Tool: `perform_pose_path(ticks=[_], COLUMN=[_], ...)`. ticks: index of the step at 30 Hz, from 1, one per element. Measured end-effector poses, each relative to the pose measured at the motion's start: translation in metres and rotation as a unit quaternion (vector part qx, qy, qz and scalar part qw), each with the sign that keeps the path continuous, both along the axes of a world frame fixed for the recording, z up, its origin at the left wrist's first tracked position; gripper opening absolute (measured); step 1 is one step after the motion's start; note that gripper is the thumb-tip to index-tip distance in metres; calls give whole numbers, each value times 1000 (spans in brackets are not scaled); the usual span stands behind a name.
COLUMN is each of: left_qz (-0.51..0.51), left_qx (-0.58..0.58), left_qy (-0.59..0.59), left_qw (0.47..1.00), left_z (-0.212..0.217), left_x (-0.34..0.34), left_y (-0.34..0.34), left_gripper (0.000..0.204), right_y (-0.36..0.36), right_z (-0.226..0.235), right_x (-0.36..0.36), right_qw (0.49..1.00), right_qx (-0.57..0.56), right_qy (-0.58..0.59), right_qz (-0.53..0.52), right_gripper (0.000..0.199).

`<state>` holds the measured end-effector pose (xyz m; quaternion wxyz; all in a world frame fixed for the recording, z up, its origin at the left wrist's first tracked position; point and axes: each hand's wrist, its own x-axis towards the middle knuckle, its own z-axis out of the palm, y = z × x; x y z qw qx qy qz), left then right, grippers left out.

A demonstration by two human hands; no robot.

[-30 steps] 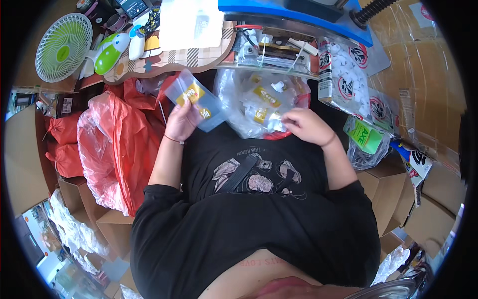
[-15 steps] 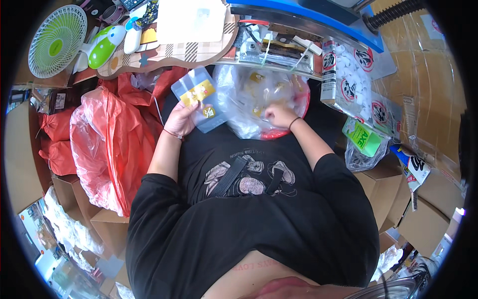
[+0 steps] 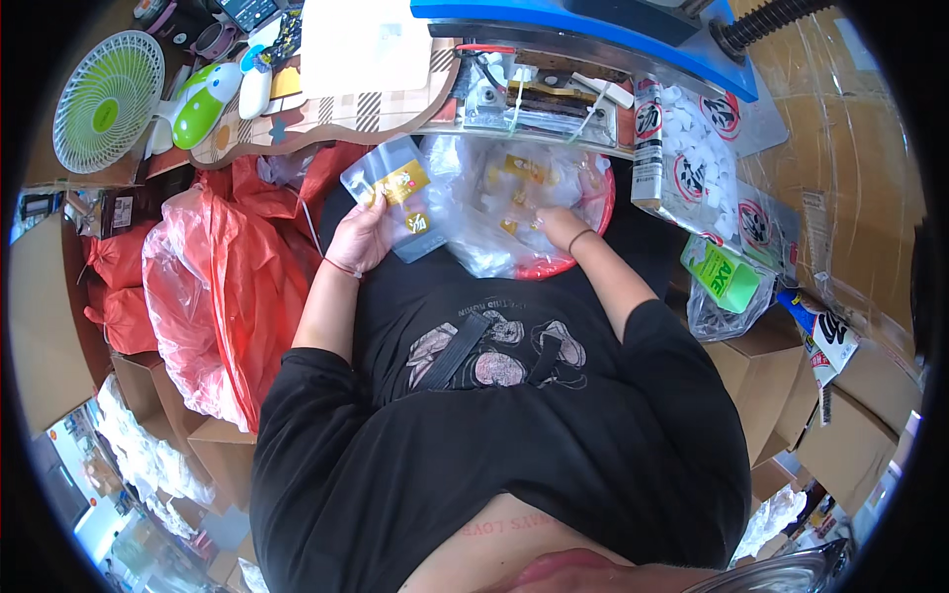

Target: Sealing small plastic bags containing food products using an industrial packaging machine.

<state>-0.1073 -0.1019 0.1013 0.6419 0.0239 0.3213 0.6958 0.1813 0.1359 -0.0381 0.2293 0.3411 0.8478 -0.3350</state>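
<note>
My left hand point(image 3: 359, 237) grips a flat clear plastic pouch point(image 3: 397, 219) with a gold band and a small gold square printed on it. It is tilted, its upper end leaning left. To its right, in my lap, lies a red-rimmed container point(image 3: 550, 268) lined with a clear plastic bag point(image 3: 450, 188). More clear pouches with gold print point(image 3: 531, 168) are inside. My right hand point(image 3: 563, 229) reaches over the container's near right side, its fingers closed at the edge of one of these pouches; the fingertips are partly hidden.
Left of me hangs a large red plastic bag point(image 3: 222, 296). Ahead is a table edge with a checked mat point(image 3: 341, 111), a green-and-white fan point(image 3: 109, 102) and a blue-framed metal machine point(image 3: 583, 25). At right are a box of white pieces point(image 3: 682, 148) and a green container point(image 3: 727, 280).
My right hand has shifted slightly down and left inside the container, and the gold-printed pouches there lie differently. My left hand still holds its pouch, nearly unmoved.
</note>
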Motion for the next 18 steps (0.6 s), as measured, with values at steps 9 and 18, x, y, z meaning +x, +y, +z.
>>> perform_pose_path(ticks=[9,18], left_qz=[-123,-124], left_qx=[-30,-8], left_qy=[441,509], left_qw=[888,852], left_z=[34,99], left_x=[60,113], left_y=[53,75], left_gripper=[19,18], right_y=[-25,-24], right_z=[218,315], right_x=[21,5], right_qw=[921,829], right_qx=[-36,134], right_qy=[370,533], right_qz=[-117,-102], right_gripper=[17,16])
